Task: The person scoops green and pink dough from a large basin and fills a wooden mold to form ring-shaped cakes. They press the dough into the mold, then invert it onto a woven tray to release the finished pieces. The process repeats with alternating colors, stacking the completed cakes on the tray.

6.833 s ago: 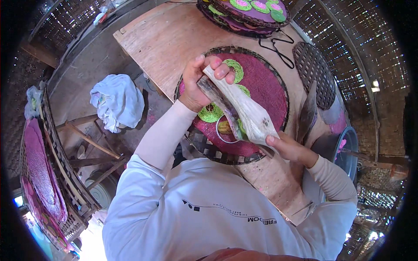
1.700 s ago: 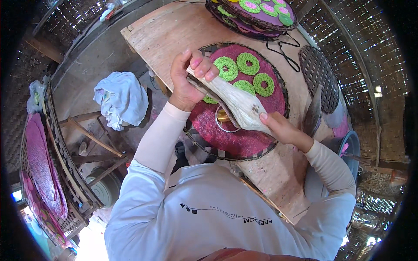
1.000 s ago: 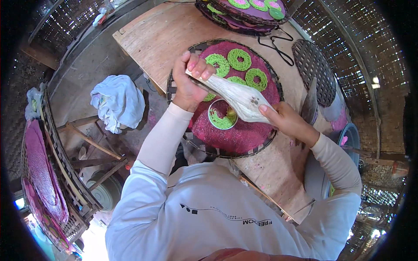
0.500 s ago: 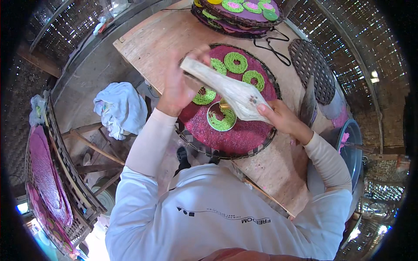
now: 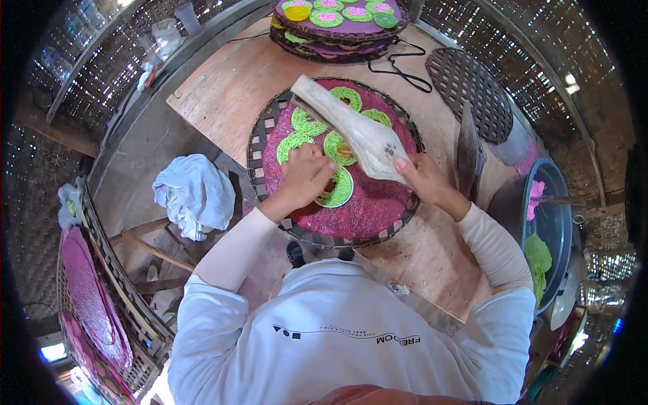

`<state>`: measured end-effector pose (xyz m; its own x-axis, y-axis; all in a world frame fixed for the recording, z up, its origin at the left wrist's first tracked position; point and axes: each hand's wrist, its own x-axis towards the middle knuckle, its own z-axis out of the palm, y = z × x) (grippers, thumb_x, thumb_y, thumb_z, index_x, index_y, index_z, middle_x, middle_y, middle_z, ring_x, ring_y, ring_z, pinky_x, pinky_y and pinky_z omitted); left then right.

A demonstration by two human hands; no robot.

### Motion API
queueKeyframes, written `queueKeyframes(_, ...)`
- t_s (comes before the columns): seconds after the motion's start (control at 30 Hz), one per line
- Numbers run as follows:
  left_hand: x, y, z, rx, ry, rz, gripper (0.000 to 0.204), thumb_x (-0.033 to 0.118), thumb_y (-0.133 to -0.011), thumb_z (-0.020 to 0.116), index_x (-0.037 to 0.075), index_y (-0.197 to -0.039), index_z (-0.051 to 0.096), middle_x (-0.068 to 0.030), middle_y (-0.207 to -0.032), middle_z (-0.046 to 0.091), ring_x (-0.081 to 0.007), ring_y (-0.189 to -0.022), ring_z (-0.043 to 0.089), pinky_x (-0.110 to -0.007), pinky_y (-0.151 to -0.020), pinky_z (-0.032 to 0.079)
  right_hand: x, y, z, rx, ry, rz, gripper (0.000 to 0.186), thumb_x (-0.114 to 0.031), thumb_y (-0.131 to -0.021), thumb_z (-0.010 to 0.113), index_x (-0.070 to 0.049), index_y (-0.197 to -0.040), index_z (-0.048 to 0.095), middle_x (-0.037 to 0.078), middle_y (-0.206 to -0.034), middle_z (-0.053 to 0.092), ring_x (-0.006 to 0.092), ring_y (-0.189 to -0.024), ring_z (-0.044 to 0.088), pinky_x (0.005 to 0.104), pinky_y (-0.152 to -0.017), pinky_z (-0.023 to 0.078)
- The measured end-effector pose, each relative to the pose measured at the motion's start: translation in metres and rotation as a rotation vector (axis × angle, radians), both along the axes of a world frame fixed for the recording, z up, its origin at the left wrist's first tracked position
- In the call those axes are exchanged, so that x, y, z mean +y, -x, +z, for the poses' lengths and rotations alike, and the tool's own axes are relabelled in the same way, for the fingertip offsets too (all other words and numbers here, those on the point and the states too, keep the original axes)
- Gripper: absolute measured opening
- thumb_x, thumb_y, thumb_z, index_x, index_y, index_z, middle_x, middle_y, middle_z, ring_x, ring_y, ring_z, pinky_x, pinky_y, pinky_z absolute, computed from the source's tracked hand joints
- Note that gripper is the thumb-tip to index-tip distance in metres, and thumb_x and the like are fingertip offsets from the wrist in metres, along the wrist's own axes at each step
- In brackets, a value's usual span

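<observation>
My right hand (image 5: 432, 182) grips the broad end of a pale wooden press-like tool (image 5: 361, 135), thumb on top. The tool slants over a round woven tray (image 5: 260, 128) lined with a dark pink sheet (image 5: 371, 216). A brass-coloured part (image 5: 345, 150) shows beneath it. My left hand (image 5: 304, 177) is low over the tray, palm down, fingers apart and bent, nearest a green noodle-like ring (image 5: 290, 143). Beside its thumb is another green ring (image 5: 343, 181) within a thin white round rim (image 5: 345, 201). Several more green rings lie on the sheet, partly hidden by the tool.
Stacked trays with green and pink rounds (image 5: 327, 19) stand at the table's far end. A dark woven mat (image 5: 469, 91) and a long blade-like piece (image 5: 467, 148) lie right of the tray. A blue-grey basin (image 5: 557, 196) is at right; a white cloth bundle (image 5: 192, 192) is at left.
My left hand has come down from beside the tool's narrow end to the tray's green rings. My right hand still holds the tool over the tray. The whole view has shifted slightly.
</observation>
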<state>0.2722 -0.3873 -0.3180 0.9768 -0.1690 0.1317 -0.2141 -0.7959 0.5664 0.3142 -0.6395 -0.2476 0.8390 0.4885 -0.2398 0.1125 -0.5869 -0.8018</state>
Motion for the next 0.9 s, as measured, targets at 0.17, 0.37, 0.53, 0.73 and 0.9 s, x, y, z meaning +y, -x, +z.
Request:
queueKeyframes(0.17,0.001,0.004,0.010,-0.335,-0.259,-0.092,0.027,0.015,-0.069,0.059,0.018,-0.095,0.062,-0.0029,-0.100,0.048,-0.0251,-0.094,0.042,-0.039,-0.076,0.031,-0.018,-0.002,-0.008,0.014,-0.033,-0.062,0.056,-0.048,-0.084,0.047,0.006,-0.076,0.060,0.002,-0.053,0.046,0.0095,-0.053,0.042,0.0297,-0.049,0.036)
queueKeyframes(0.37,-0.004,0.001,0.021,-0.368,-0.339,-0.007,0.026,0.018,-0.063,0.067,0.016,-0.088,0.060,0.0005,-0.096,0.050,-0.0225,-0.095,0.045,-0.040,-0.077,0.032,-0.018,0.004,-0.012,-0.053,-0.148,-0.099,0.055,-0.047,-0.084,0.047,0.005,-0.078,0.061,0.001,-0.055,0.047,0.0083,-0.054,0.041,0.0286,-0.050,0.036)
queueKeyframes(0.53,-0.006,0.005,0.043,-0.368,-0.415,0.029,0.041,0.023,-0.060,0.071,0.014,-0.098,0.058,-0.0016,-0.098,0.050,-0.0225,-0.096,0.044,-0.040,-0.079,0.032,-0.015,0.013,0.006,-0.016,-0.187,-0.098,0.054,-0.047,-0.085,0.047,0.005,-0.081,0.061,0.001,-0.057,0.049,0.0077,-0.057,0.043,0.0276,-0.051,0.037)
queueKeyframes(0.73,-0.004,-0.022,0.073,-0.314,0.395,-0.351,0.055,0.022,-0.063,0.073,0.004,-0.111,0.053,-0.0104,-0.107,0.055,-0.0226,-0.101,0.051,-0.038,-0.087,0.038,0.032,0.023,0.044,0.085,-0.232,0.140,0.055,-0.046,-0.089,0.041,0.005,-0.088,0.062,0.001,-0.063,0.054,0.0078,-0.061,0.047,0.0247,-0.055,0.039)
queueKeyframes(0.9,0.024,0.011,0.081,-0.359,0.619,-0.074,0.038,0.018,-0.066,0.071,0.007,-0.101,0.060,-0.0092,-0.094,0.062,-0.0225,-0.089,0.059,-0.036,-0.081,0.045,0.054,-0.017,-0.002,0.513,-0.735,0.007,0.053,-0.042,-0.094,0.030,0.001,-0.093,0.062,0.006,-0.080,0.062,0.0134,-0.071,0.057,0.0264,-0.062,0.046)
